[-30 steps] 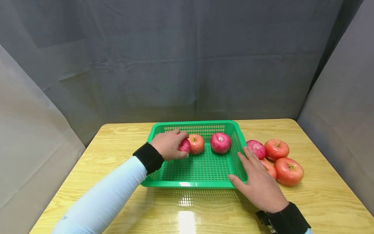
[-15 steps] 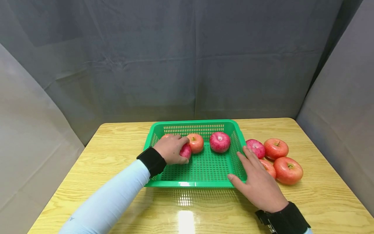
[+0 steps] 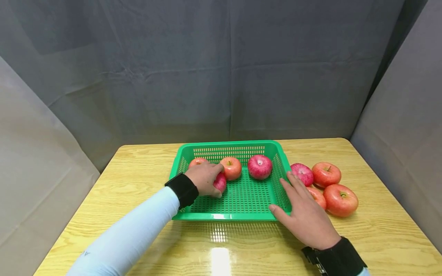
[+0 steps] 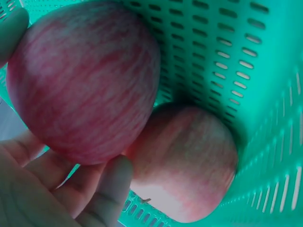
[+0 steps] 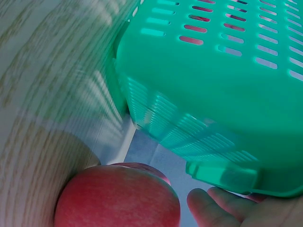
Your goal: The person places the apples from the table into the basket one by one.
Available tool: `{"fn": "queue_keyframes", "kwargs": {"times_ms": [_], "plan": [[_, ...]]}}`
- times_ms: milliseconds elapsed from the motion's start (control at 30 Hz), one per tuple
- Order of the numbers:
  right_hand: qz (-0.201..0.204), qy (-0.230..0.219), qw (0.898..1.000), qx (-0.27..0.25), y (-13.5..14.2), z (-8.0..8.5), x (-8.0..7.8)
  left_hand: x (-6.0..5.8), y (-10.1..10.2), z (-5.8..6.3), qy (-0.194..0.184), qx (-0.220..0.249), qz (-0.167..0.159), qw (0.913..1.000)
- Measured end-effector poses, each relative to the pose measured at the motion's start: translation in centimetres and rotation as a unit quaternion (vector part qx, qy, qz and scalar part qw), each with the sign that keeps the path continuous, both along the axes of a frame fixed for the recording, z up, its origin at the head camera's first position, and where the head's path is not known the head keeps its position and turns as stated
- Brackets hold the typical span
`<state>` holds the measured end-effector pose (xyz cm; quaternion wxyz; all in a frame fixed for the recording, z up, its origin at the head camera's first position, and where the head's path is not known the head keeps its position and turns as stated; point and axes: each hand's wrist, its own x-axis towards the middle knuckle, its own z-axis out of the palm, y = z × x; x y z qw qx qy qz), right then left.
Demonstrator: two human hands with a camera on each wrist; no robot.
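Observation:
Inside the green plastic basket (image 3: 241,217), my left hand (image 3: 203,179) grips a deep red apple (image 3: 220,183), fingers and thumb spread round it. The left wrist view shows that apple (image 4: 85,80) large, with a paler apple (image 4: 184,165) against it. Behind the left hand an orange-red apple (image 3: 198,161) lies in the back left corner, partly covered. Another orange-red apple (image 3: 231,168) and a dark red apple (image 3: 260,166) sit along the basket's back. My right hand (image 3: 307,216) rests with straight fingers at the basket's right rim.
Right of the basket, several apples lie grouped on the wooden table (image 3: 373,230): a pinkish-red apple (image 3: 302,174), two orange-red ones, and an apple (image 3: 317,197) partly behind the right hand. Grey cloth (image 3: 172,76) hangs behind and at both sides.
My left hand has moved slightly toward me and to the right with the deep red apple, uncovering the apple in the back left corner. The right hand has stayed at the rim.

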<state>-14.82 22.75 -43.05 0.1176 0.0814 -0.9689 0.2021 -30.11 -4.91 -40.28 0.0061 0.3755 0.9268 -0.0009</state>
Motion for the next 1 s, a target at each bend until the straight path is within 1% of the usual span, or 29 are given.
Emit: {"fn": "queue_keyframes", "kwargs": {"times_ms": [200,367,467,533,600,733,833,933,1000], "plan": [[0.001,0.001,1.0,0.0,0.0,-0.1,0.0,-0.1,0.0,-0.3,-0.001,-0.004,-0.005,1.0],[0.001,0.0,1.0,0.001,0.0,-0.1,0.0,-0.1,-0.2,0.1,0.003,0.006,-0.004,1.0],[0.0,0.002,1.0,0.0,0.0,0.0,0.1,0.0,-0.5,0.6,0.016,0.009,0.002,0.9998],[0.0,0.003,1.0,0.0,-0.1,0.0,0.0,0.1,-0.9,1.1,0.023,0.01,0.013,0.9996],[0.0,0.003,1.0,0.001,-0.1,0.1,0.0,0.2,-1.5,1.8,0.021,0.019,0.028,0.9992],[0.0,0.004,1.0,0.002,-0.3,0.1,-0.1,0.9,-3.1,3.6,0.012,0.06,0.044,0.9971],[0.0,0.003,1.0,0.002,-0.3,0.1,-0.1,1.7,-4.3,4.6,0.017,0.086,0.043,0.9952],[-0.005,0.002,1.0,0.0,-0.3,0.0,-0.1,2.4,-5.5,4.9,0.035,0.101,0.042,0.9934],[-0.006,0.002,1.0,-0.002,-0.2,0.0,-0.1,2.9,-6.2,4.6,0.046,0.108,0.04,0.9923]]}}
